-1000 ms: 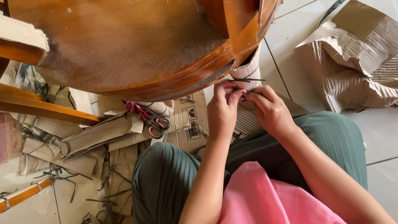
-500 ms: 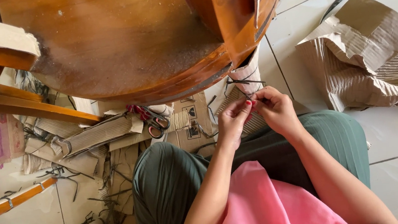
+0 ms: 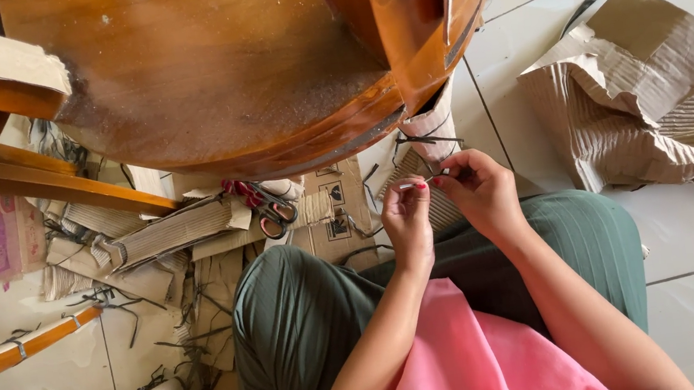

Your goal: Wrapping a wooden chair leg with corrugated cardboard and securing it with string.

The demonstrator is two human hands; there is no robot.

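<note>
My left hand (image 3: 408, 218) and my right hand (image 3: 479, 189) meet just under the rim of a round brown wooden tabletop (image 3: 225, 60). Both pinch a thin dark strap (image 3: 429, 178) that runs between the fingertips. The strap leads up to a table leg wrapped in corrugated cardboard (image 3: 435, 122), where more dark strap is tied around the wrap. My knees in green trousers (image 3: 309, 314) lie below the hands, with pink cloth over my lap.
Red-handled scissors (image 3: 265, 209) lie on cardboard scraps left of my hands. Crumpled corrugated cardboard (image 3: 646, 114) sits on the white tiled floor at right. Wooden legs with strap pieces (image 3: 22, 349) and cut strap bits litter the floor at left.
Both hands have dropped slightly from the wrapped leg and drawn a little apart, stretching the strap between the fingertips. The view shifted slightly.
</note>
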